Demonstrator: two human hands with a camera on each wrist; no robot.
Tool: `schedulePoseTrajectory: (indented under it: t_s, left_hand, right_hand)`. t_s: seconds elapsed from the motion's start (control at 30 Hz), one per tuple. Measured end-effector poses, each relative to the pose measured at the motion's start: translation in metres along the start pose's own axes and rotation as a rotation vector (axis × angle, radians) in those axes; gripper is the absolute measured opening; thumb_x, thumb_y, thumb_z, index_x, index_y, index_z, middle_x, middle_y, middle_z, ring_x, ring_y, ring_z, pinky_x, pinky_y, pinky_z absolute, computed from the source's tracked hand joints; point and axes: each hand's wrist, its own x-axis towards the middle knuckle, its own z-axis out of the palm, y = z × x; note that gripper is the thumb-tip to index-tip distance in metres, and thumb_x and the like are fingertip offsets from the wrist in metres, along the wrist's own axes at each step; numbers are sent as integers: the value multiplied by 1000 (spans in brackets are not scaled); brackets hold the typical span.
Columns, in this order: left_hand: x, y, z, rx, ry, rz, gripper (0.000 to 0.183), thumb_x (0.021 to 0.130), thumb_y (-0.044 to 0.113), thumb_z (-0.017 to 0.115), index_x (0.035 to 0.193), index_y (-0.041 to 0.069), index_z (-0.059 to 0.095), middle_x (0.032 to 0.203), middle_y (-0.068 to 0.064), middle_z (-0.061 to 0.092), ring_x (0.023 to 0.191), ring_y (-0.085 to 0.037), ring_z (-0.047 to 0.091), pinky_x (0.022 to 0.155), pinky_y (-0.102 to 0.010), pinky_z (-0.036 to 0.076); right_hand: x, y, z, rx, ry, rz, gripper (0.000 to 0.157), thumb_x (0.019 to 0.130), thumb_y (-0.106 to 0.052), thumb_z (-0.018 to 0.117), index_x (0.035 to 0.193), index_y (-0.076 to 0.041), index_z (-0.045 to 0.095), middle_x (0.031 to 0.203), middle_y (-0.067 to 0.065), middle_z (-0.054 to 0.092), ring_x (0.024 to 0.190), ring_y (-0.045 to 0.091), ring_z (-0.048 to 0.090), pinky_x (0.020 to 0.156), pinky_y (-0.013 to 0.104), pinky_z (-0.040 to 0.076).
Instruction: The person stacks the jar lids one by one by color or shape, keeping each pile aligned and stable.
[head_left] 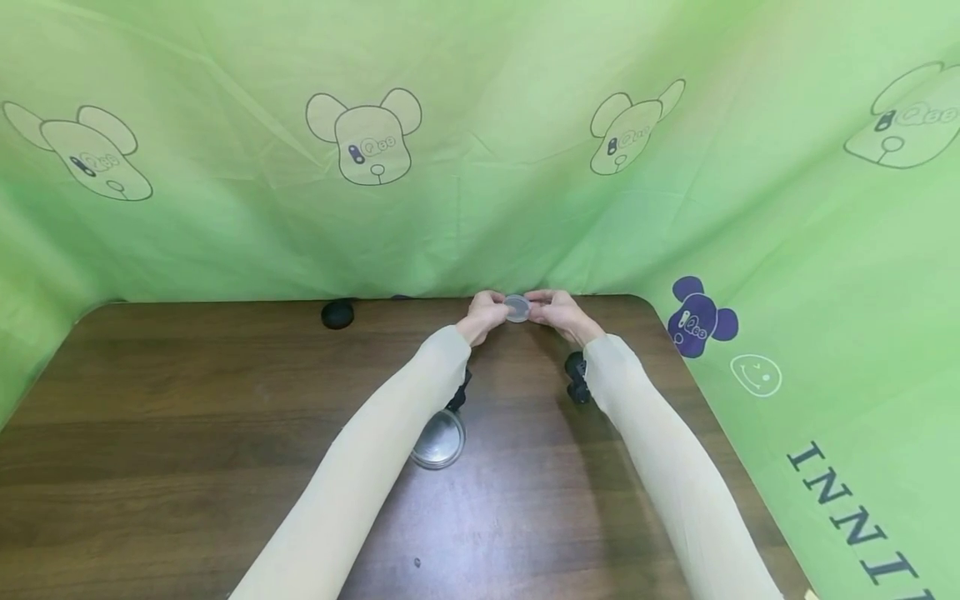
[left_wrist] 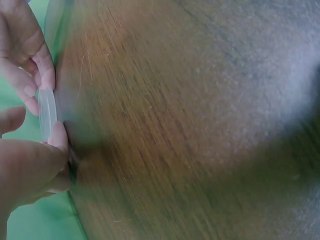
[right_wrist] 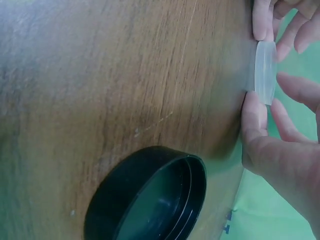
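Observation:
A small clear plastic disc [head_left: 517, 308] is held on edge at the far edge of the brown table [head_left: 187, 433]. My left hand [head_left: 497, 311] pinches its left side and my right hand [head_left: 536, 309] pinches its right side. In the left wrist view the disc [left_wrist: 47, 114] stands between my left hand's fingertips [left_wrist: 59, 137] below and my right hand's fingertips [left_wrist: 46, 75] above. The right wrist view shows the disc [right_wrist: 265, 72] at the table edge, with my right hand [right_wrist: 265, 115] below it and the left fingers [right_wrist: 262, 22] above.
A black lid [head_left: 337, 314] lies at the table's far edge to the left, seen open side up [right_wrist: 150, 200] in the right wrist view. A clear round dish [head_left: 438, 439] sits under my left forearm. Green printed cloth [head_left: 480, 167] hangs behind and to the sides.

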Motion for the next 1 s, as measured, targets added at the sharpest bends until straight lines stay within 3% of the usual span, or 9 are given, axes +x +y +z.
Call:
schedulePoseTrajectory:
  t_s: [0.13,0.27,0.7,1.0]
  left_hand:
    - [-18,7,-2,9,34,27,47,87,7,69,131,4,56,120,-8,60,111,-20,56,93,-27,46]
    - [-26,9,-3,22,59,76,46,85,5,71,129,4,59,117,-8,62,108,-20,56,91,-26,46]
    - [-28,9,-2,60,128,114,47,72,-6,78,118,2,67,106,-9,68,99,-20,60,84,-23,48]
    - [-32,11,0,69,150,99,45,72,-7,78,115,2,68,106,-9,67,102,-20,57,86,-25,47]
  right_hand:
    - [-3,0,0,3,-4,-1,57,89,15,53,141,15,31,132,33,44,86,7,56,74,12,48]
    - [-5,0,0,-3,3,-28,58,87,16,55,140,15,33,131,34,44,89,11,56,77,14,50]
    - [-4,-2,2,-71,24,-19,56,86,15,57,138,15,36,128,33,46,102,23,52,74,13,49]
    - [-9,-1,2,-131,19,-10,56,87,13,59,140,9,39,129,27,45,109,26,48,79,18,48]
